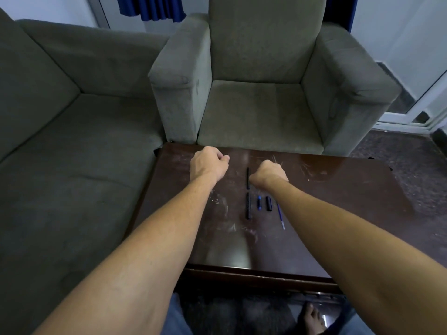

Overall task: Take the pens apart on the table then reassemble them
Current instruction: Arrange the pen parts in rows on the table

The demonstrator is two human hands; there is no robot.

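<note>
Five pen pieces lie in the middle of the table [338,189]: a thin black barrel [248,178], a second black barrel [248,206] nearer the person, a short blue piece [259,203], a black cap [268,203] and a blue refill [280,216].

The left hand [209,163] hovers with its fingers curled in, and nothing shows in them. The right hand [268,174] is just beside the thin barrel. Its fingers are hidden behind the knuckles, so I cannot tell whether they pinch anything.

The refill lies under the right forearm, and a careless sweep could probably send it or the other round pieces rolling to the floor [399,151].

The tabletop is dark, glossy and scratched. A grey armchair [261,105] stands beyond it, a grey sofa [60,141] sits to the left, and a blue curtain [152,8] hangs behind.
</note>
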